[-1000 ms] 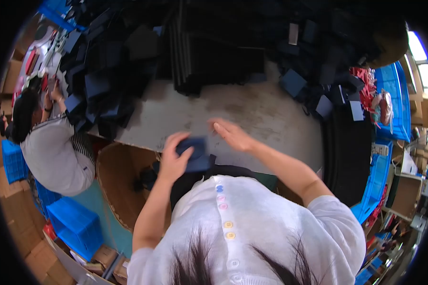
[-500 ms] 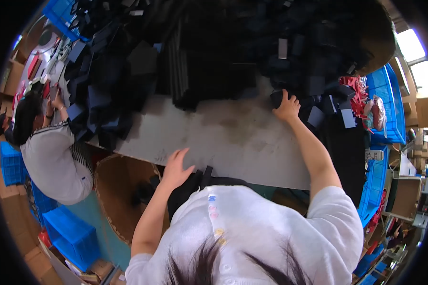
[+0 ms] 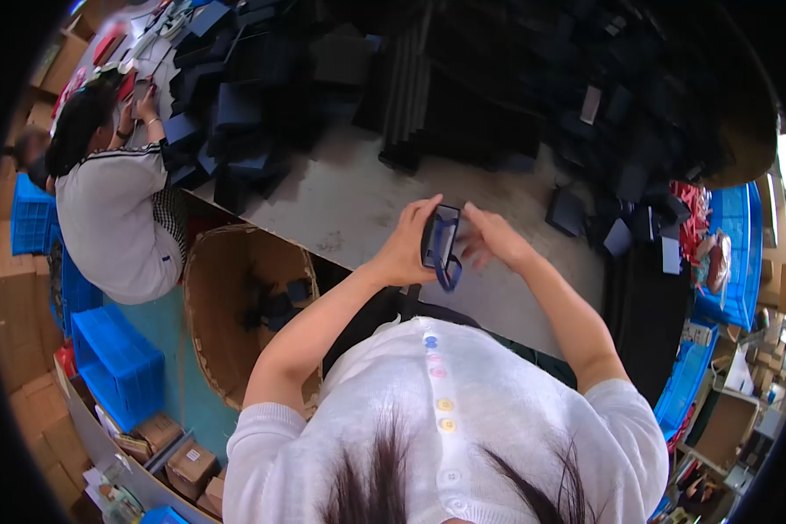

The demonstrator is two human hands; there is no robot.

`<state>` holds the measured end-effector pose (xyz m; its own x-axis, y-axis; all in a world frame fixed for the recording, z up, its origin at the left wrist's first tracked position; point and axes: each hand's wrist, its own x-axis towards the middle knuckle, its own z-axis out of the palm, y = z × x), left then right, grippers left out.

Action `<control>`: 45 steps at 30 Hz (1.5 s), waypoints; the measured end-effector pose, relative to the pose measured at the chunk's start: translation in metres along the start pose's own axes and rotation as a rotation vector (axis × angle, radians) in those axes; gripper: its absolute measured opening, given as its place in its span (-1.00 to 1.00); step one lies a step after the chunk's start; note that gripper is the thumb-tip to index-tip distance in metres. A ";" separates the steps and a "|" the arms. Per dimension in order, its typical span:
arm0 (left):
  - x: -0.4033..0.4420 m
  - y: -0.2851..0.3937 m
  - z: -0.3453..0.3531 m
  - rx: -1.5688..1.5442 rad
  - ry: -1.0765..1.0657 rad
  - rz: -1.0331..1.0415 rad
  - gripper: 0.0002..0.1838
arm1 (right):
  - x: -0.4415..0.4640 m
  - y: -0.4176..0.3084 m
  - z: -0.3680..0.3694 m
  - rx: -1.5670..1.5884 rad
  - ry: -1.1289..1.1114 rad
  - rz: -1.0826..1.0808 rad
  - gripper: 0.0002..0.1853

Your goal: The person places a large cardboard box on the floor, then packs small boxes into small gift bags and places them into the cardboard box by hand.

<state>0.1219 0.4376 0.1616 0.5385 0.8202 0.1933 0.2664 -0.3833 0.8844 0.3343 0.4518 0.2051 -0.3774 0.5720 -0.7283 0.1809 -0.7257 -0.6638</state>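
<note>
My left hand [image 3: 410,243] is closed around a small dark box [image 3: 429,240] in front of my chest, over the table's near edge. The box's pale inner side shows, and a blue ribbon [image 3: 448,276] loops from its lower end. Close to the box's right side is my right hand [image 3: 492,237], fingers apart and partly smeared by motion. Whether its fingertips touch the box, I cannot tell.
Dark boxes [image 3: 240,105] are heaped along the table [image 3: 358,196], with a stack of dark panels [image 3: 410,96] between. A large carton [image 3: 203,288] stands below left. Another person [image 3: 118,218] sits at left. Blue crates [image 3: 118,358] flank both sides.
My right hand has come back from the dark boxes at the right to the middle. My left hand has risen and now holds a small dark box. The view has shifted.
</note>
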 end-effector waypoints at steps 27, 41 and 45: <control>-0.037 -0.130 -0.182 0.837 0.923 -0.453 0.11 | 0.067 0.012 0.005 0.417 0.472 -0.268 -0.61; -0.045 -0.083 -0.046 -1.742 0.817 -0.668 -0.31 | 0.055 0.018 0.009 0.459 0.467 -0.248 -0.66; -0.045 -0.108 -0.023 -1.468 0.678 -0.700 -0.30 | 0.057 0.014 0.011 0.389 0.457 -0.248 -0.66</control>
<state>0.0504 0.4521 0.0672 0.1499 0.8108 -0.5659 -0.7984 0.4369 0.4145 0.3054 0.4695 0.1564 0.0740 0.7829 -0.6177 -0.2366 -0.5879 -0.7735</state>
